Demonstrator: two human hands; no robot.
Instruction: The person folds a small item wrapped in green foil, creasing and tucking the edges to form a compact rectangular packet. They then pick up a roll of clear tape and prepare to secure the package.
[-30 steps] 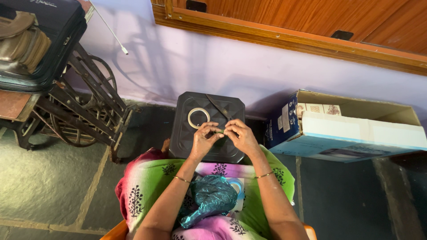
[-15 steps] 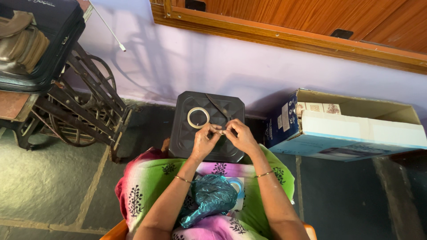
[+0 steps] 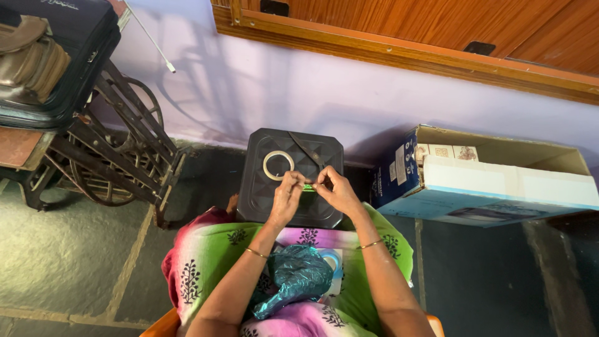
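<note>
Both hands meet over the near edge of the black square stool (image 3: 262, 187), fingertips pinched together on a small bright green piece (image 3: 307, 186). The left hand (image 3: 286, 198) closes thumb and forefinger on its left end; the right hand (image 3: 337, 192) grips its right end the same way. What the piece is — a strip, a bead, a bit of wrapping — is too small to tell.

The change from half a second ago is slight but real: the green piece now shows plainly between the fingertips, where before the fingers hid almost all of it. The hands sit a touch higher over the stool than a second ago and a shade closer together. I judge this as fine finger work in mid-course, the piece being turned or drawn out rather than set down.

On the stool's top, toward its far left corner, lies a pale ring of tape (image 3: 278, 165), untouched, just beyond the left fingertips. A dark strap-like thing (image 3: 306, 150) runs slantwise from the far edge toward the hands.

In the lap, nearer the camera, rests a crumpled teal plastic bag (image 3: 296, 274), apart from both hands. An open cardboard box (image 3: 499, 181) stands on the floor to the right of the stool.
</note>
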